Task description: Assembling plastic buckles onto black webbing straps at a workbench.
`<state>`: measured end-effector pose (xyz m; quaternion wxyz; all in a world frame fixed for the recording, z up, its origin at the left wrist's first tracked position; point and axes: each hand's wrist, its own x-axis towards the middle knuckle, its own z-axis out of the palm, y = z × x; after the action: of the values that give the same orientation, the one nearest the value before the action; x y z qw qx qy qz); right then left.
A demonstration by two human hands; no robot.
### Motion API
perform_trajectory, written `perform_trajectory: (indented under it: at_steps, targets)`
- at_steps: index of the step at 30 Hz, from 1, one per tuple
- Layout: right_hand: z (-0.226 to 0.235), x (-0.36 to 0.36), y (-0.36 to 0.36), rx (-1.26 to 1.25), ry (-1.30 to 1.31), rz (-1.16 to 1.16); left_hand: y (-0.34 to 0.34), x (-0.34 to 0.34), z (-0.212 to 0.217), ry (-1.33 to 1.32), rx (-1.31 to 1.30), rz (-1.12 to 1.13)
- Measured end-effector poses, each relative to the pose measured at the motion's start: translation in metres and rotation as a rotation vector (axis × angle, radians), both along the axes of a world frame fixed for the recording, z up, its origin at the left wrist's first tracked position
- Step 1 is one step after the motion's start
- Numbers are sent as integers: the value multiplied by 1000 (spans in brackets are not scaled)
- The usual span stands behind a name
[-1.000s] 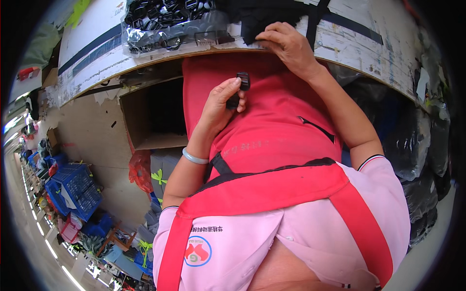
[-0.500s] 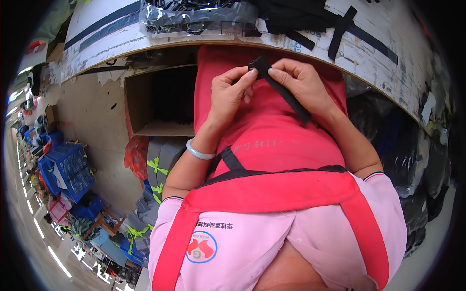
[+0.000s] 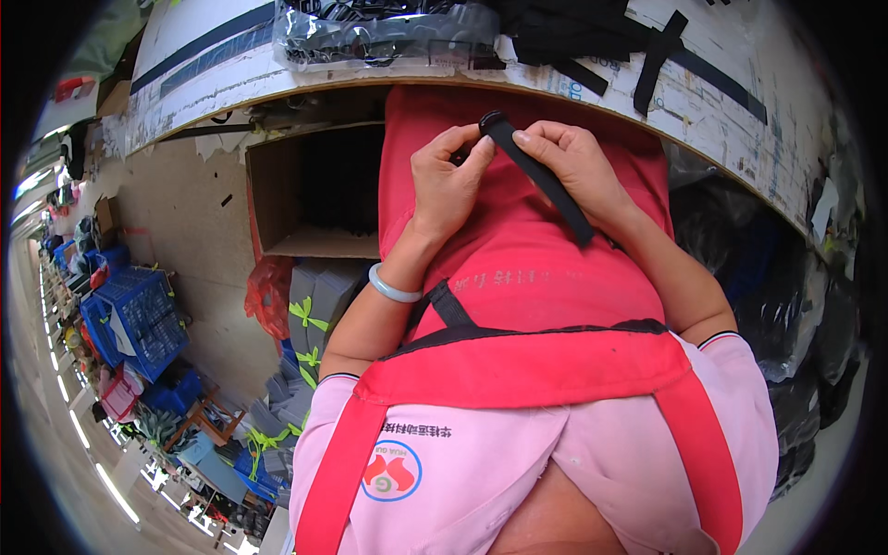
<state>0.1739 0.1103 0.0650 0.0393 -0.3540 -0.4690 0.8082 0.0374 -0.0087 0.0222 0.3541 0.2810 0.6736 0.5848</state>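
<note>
A short black webbing strap slants across my lap, its free end hanging toward the lower right. At its upper end is a dark buckle, which looks like a ring or slider. My left hand pinches the strap's end at this buckle between thumb and forefinger. My right hand is closed, with thumb and forefinger at the strap's edge just below the buckle. Both hands are held over the red apron, close to the table edge.
On the white table ahead lie a clear plastic bag of black parts and several black straps. Beneath it stands an open cardboard box. Dark plastic-wrapped bundles are at my right; blue crates stand far left.
The strap's upper end has turned and straightened, so the buckle shows more plainly at the top. Both hands keep their grip. The whole view has shifted slightly.
</note>
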Motion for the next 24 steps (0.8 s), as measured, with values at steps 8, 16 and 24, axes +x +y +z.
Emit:
perform_trajectory:
  at_steps: [8, 16, 24]
  targets:
    - [1, 0, 0, 70, -35, 26, -2, 0, 1, -134, -16, 0]
    - [-13, -4, -2, -19, 42, -26, -1, 1, 0, 294, 50, -36]
    - [-24, -9, -1, -39, 74, -76, -1, 3, -3, 557, 160, -87]
